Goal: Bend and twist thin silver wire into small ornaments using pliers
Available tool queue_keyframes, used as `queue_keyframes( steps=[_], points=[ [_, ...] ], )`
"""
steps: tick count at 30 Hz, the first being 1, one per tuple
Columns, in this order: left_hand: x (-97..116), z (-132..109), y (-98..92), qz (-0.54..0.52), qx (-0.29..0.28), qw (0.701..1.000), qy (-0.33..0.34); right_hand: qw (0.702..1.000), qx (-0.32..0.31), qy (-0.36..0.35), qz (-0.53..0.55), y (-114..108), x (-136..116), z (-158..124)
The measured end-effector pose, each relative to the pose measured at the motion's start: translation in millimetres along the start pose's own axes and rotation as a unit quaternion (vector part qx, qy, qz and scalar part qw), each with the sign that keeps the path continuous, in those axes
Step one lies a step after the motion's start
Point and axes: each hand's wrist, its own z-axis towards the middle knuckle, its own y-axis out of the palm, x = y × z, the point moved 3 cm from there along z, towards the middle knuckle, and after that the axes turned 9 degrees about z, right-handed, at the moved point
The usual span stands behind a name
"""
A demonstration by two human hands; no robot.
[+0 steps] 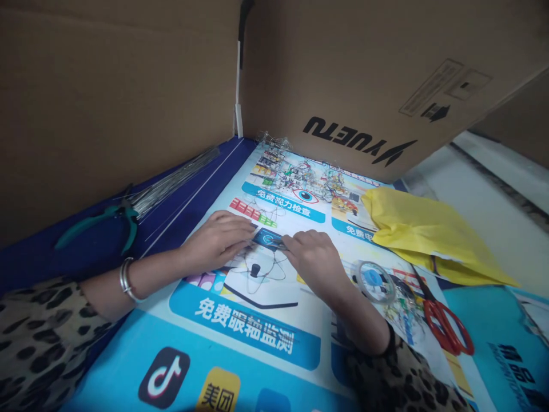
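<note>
Near the middle of the printed sheet, my left hand (pixel 221 237) and my right hand (pixel 315 260) face each other, a small gap apart. Both have fingers closed in a pinch. A thin bent wire (pixel 266 278) runs between them and hangs in loops below the fingertips. Its exact shape is hard to follow against the print. Around my right fingertips there is a small dark area, too unclear to name. Pliers with teal handles (pixel 131 229) lie left of my left forearm, beside a bundle of straight wires (pixel 175 177).
Tangled wire pieces (pixel 300 171) lie at the back, below a cardboard panel (pixel 343 68). On the right are a yellow bag (pixel 429 229), a roll of clear tape (pixel 361 280), red-handled scissors (pixel 446 329) and more small wire pieces (pixel 405 312). Another cardboard panel (pixel 115 86) stands at left.
</note>
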Motion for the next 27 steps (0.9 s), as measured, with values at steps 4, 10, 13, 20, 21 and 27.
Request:
queue_keyframes(
  steps=[4,10,13,20,21,27],
  points=[
    [5.4,1.5,5.2,0.029,-0.083,0.996,0.024,0.999,0.015,-0.010,-0.041,1.5,-8.9,7.4],
    [3.5,-2.2,15.3,0.060,-0.124,0.990,0.026,0.997,-0.014,0.017,-0.079,0.6,-16.9,5.6],
    [2.2,-5.4,18.5,0.077,-0.126,0.988,0.037,0.995,-0.037,0.045,-0.085,-0.7,-22.7,3.8],
    [4.5,-8.8,17.6,0.106,-0.177,0.977,0.056,0.989,-0.063,0.102,-0.089,0.6,-30.5,3.9],
    [4.6,-8.8,17.3,0.108,-0.185,0.975,0.052,0.988,-0.061,0.106,-0.091,1.1,-31.0,3.7],
    [4.1,-9.3,17.7,0.101,-0.200,0.974,0.043,0.985,-0.068,0.124,-0.101,2.6,-30.8,-1.2]
  ],
)
